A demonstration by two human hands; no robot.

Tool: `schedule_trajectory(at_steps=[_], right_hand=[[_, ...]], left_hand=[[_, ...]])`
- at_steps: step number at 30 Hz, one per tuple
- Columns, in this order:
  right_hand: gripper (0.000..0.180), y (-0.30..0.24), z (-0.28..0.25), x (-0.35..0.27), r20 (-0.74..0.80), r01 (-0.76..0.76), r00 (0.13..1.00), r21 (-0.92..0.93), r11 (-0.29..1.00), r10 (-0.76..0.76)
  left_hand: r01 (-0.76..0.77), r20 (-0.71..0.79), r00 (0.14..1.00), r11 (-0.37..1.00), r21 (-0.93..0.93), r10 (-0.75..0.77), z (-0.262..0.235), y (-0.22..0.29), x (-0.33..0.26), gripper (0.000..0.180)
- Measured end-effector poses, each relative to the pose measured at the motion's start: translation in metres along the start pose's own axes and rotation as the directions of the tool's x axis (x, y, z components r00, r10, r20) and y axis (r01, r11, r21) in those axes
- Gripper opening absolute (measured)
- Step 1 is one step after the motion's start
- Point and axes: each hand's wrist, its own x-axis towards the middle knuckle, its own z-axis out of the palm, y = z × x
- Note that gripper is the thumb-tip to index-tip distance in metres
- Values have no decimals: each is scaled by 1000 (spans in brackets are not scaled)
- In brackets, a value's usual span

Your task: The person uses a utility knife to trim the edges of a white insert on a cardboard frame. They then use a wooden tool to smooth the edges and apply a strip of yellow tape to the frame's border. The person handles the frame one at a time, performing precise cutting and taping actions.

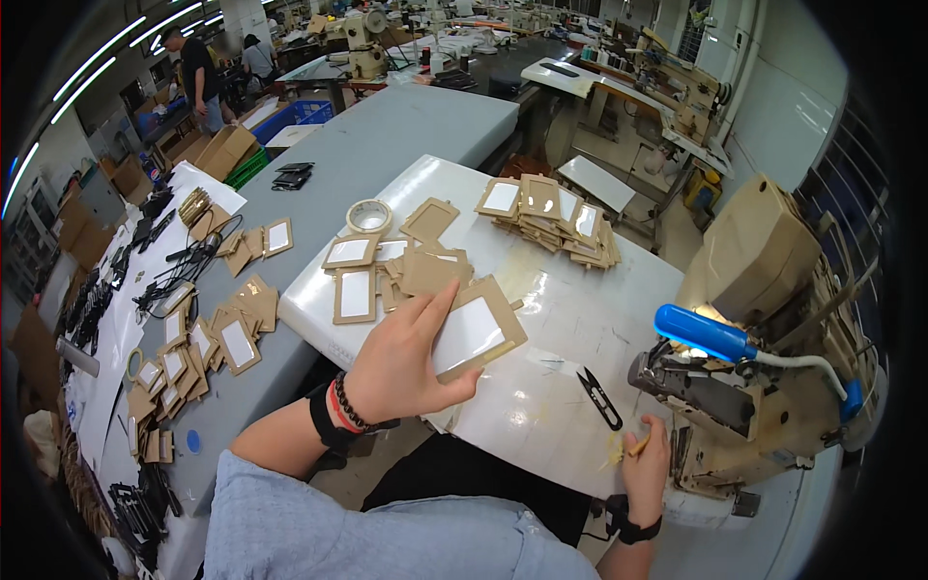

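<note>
My left hand [411, 358] grips a tan badge holder [480, 331] with a white window, thumb along its lower edge and fingers at its upper left side. It is held tilted above the white sewing table [522, 435]. At the table's right side, my right hand [646, 462] is closed around a small tan piece too small to name, beside some yellow thread [615, 448]. Black thread snips [600, 398] lie just left of that hand. Several more badge holders [355, 295] lie loosely beyond my left hand, next to a roll of tape [369, 217].
A sewing machine [764, 387] with a blue lamp [704, 333] stands close on the right. One stack of badge holders [556, 217] sits at the table's far side. More holders [237, 338] and black cords [198, 253] cover the grey table at left. A person [200, 77] stands far back.
</note>
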Motion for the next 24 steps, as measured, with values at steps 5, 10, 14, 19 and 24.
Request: schedule_trajectory(at_steps=[5,10,14,19,24], right_hand=[[36,-14,-6,1,61,-123,991,50,991,119],[19,-18,-7,-6,48,-91,995,216,972,83],[10,-35,-17,-10,36,142,985,367,919,-167],[11,-72,-34,2,-38,407,891,509,759,-453],[24,-90,-34,11,-175,466,879,509,724,-443]], left_hand=[[-187,-105,978,981,-51,181,8,22,-7,88],[-198,-61,979,975,-101,192,13,35,-13,91],[-229,-44,973,964,-138,225,25,43,-12,90],[-200,19,978,965,-170,206,38,54,-16,89],[-217,9,975,962,-164,221,49,60,-17,87]])
